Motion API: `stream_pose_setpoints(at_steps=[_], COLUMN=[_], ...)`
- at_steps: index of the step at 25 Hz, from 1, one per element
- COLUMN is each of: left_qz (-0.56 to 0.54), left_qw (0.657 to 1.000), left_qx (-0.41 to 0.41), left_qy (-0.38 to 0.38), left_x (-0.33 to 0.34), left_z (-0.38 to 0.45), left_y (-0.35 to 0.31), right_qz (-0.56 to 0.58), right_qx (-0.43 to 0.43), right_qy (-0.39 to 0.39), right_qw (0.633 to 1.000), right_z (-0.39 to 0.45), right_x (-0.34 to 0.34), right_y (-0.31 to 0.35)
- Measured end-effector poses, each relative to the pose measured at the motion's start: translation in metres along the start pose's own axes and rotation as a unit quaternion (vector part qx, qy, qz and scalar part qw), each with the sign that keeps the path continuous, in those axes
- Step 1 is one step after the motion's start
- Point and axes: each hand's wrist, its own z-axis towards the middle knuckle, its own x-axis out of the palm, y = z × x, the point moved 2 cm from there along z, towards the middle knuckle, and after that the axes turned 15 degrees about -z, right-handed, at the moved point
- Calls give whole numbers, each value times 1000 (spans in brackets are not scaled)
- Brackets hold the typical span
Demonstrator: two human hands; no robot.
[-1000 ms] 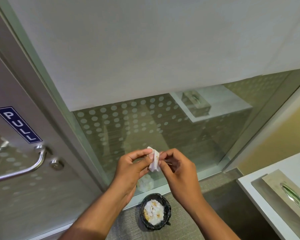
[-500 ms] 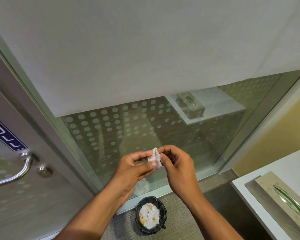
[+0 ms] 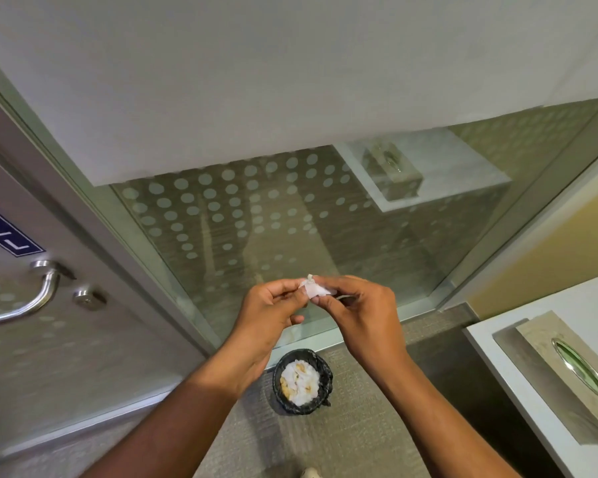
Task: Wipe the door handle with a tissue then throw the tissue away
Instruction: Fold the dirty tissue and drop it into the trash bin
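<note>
White tissue [image 3: 314, 289] is pinched between both hands, left hand [image 3: 273, 313] and right hand [image 3: 361, 312], fingertips closed on it from either side at chest height, wrists angled in toward each other. Looks to me like the balling-up step before the toss. Door handle [image 3: 32, 300] sits well off to the left. Small black-lined bin [image 3: 302, 381] is on the floor right below, so next it's just lower and let go.
</note>
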Motion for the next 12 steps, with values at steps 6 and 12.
stream_pose_setpoints(at_steps=[6, 12], left_qz=[43, 98], left_qw=[999, 993], left_qx=[30, 31], left_qy=[-13, -63], left_x=[-24, -50], left_z=[21, 36], left_y=[12, 53], right_qz=[-3, -15], right_qx=[47, 73], right_qy=[10, -20], right_qw=[999, 997], right_z=[-1, -27], right_x=[38, 87], right_y=[-19, -45])
